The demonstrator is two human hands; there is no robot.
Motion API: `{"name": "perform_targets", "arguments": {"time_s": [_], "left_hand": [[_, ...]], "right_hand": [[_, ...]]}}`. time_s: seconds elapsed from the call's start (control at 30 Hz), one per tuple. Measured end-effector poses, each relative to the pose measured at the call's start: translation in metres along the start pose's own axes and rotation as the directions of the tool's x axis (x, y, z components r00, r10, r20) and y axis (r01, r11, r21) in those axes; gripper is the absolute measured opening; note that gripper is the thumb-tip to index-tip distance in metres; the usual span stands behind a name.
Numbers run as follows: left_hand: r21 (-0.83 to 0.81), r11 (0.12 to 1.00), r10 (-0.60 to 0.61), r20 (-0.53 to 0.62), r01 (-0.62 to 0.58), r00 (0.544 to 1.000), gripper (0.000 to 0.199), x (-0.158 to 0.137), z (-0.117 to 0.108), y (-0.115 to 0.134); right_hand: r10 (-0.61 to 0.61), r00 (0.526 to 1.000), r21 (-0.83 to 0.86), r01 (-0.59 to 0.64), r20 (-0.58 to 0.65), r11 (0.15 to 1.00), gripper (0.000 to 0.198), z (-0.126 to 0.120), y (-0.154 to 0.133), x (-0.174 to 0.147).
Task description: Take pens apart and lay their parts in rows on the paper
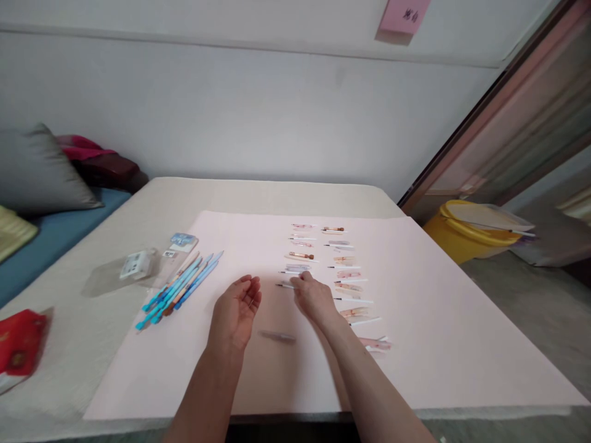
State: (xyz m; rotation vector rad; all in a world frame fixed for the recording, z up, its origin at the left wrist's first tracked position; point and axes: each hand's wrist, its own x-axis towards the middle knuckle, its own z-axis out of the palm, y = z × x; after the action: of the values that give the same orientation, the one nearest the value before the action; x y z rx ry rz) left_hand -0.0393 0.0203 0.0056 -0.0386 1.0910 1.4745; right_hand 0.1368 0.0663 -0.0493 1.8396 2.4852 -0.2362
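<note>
My left hand (236,306) hovers over the pink sheet (415,369), palm turned inward, its fingers loosely curved and apart, holding nothing. Farther right, my right hand (316,298) has its fingers pinched at the end of a slim pen refill (285,285) with a dark tip, low over the sheet. Part of that refill is hidden by the fingers. A blurred, translucent pen barrel (277,336) lies between my forearms. Beyond and beside the right hand run two columns of pen parts, among them a brown-ended pen piece (301,256) and a white refill (353,300).
Blue and brown pens (182,286) lie bunched at the left, near a clear plastic package (136,264) and a blue card packet (183,241). A red packet (21,344) sits at the far left. A yellow bin (446,237) stands off the table's right side.
</note>
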Motion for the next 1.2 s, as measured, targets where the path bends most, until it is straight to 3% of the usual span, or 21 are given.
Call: {"name": "perform_targets", "arguments": {"time_s": [0.27, 0.37, 0.47, 0.6, 0.73, 0.87, 1.0, 1.2], "left_hand": [[-0.007, 1.000, -0.002, 0.000, 0.002, 1.000, 0.013, -0.001, -0.002, 0.006], [-0.021, 1.000, 0.010, -0.003, -0.010, 1.000, 0.012, 0.000, -0.003, 0.012], [-0.029, 0.999, 0.030, -0.009, -0.030, 1.000, 0.011, 0.002, -0.005, 0.018], [-0.035, 0.999, 0.032, -0.007, -0.032, 0.999, 0.010, 0.003, -0.006, 0.019], [-0.029, 0.999, 0.024, 0.006, -0.023, 1.000, 0.011, 0.003, -0.006, 0.017], [-0.028, 0.999, 0.020, 0.005, -0.019, 1.000, 0.010, 0.002, -0.005, 0.016], [-0.031, 0.999, 0.017, 0.003, -0.017, 1.000, 0.011, 0.002, -0.004, 0.015], [-0.031, 0.999, -0.010, 0.013, 0.010, 1.000, 0.012, 0.001, -0.004, 0.012]], "right_hand": [[-0.024, 0.999, 0.024, 0.025, -0.028, 0.999, 0.026, -0.015, -0.005, -0.010], [-0.072, 0.996, 0.081, 0.068, 0.048, 0.994, 0.020, -0.021, -0.014, -0.026], [-0.207, 0.969, 0.151, 0.186, 0.137, 0.971, 0.015, -0.017, -0.028, -0.046], [-0.282, 0.948, 0.080, 0.273, 0.146, 0.959, 0.016, -0.008, -0.045, -0.064], [-0.299, 0.940, 0.036, 0.297, 0.167, 0.954, 0.019, -0.008, -0.050, -0.061], [-0.206, 0.971, 0.023, 0.205, 0.118, 0.978, 0.019, -0.020, -0.034, -0.044], [-0.044, 0.998, -0.040, 0.042, -0.042, 0.998, 0.019, -0.028, -0.003, -0.022], [0.053, 0.997, -0.082, -0.057, -0.053, 0.995, 0.022, -0.019, 0.027, 0.000]]}}
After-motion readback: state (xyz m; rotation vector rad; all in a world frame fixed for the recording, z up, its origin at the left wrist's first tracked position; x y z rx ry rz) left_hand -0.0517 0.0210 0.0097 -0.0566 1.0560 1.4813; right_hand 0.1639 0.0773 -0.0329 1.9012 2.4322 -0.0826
